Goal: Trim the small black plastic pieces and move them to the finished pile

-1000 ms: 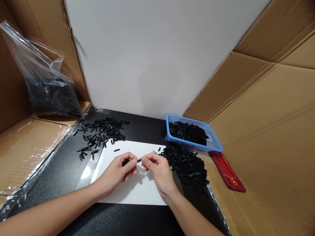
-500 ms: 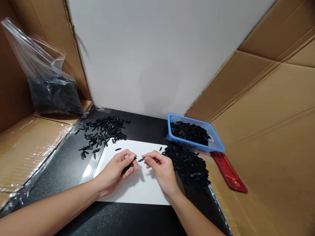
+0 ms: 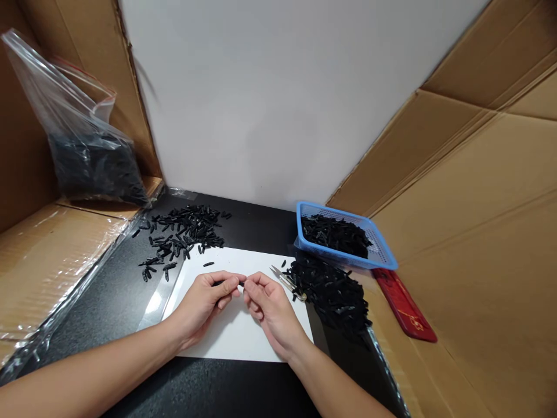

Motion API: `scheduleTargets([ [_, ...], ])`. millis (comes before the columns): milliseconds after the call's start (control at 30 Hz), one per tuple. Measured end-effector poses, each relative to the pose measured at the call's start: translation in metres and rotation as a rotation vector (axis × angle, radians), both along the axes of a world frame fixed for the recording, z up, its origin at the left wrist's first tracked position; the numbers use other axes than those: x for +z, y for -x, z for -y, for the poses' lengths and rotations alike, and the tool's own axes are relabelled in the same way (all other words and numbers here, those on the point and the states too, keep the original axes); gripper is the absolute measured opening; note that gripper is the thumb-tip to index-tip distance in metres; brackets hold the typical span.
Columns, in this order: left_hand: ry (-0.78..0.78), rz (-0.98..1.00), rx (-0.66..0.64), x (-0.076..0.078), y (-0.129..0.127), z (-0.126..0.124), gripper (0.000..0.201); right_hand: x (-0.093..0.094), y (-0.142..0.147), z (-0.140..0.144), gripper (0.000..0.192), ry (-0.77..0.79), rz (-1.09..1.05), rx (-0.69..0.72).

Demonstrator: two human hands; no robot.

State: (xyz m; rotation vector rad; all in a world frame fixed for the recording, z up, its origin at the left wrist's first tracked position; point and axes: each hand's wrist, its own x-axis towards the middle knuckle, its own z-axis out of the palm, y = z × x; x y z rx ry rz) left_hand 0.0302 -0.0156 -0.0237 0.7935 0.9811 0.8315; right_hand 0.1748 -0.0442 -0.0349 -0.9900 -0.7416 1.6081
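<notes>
My left hand and my right hand meet fingertip to fingertip over a white sheet on the black table. Both pinch a small black piece between them, and my left hand also cups other black pieces in its palm. Metal tweezers lie on the sheet just right of my right hand. A heap of black pieces sits right of the sheet, and a looser scatter of black pieces lies at the far left.
A blue basket of black pieces stands at the back right, a red flat object beside it. A clear bag of black pieces leans on cardboard at the left. Cardboard walls enclose both sides; a white board stands behind.
My hands had drawn apart, the right holding a small black piece; now they are together again. My right hand has shifted left, uncovering the tweezers.
</notes>
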Motion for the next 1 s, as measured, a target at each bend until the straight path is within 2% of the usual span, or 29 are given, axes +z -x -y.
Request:
scheduleTargets([
  [267,0.076,0.037,-0.041,0.0064,0.0008,0.0033,0.028,-0.0019,-0.0031,-0.0024,0.030,-0.013,0.046,-0.117],
  [633,-0.024,0.015,-0.060,0.0049,-0.0004,0.0024,0.031,0.0003,-0.0067,-0.0034,0.018,-0.064,0.183,-0.181],
  [1000,-0.008,-0.003,-0.030,0.0061,0.0013,0.0001,0.037,0.0002,-0.0078,-0.0050,0.018,-0.112,0.239,-0.195],
])
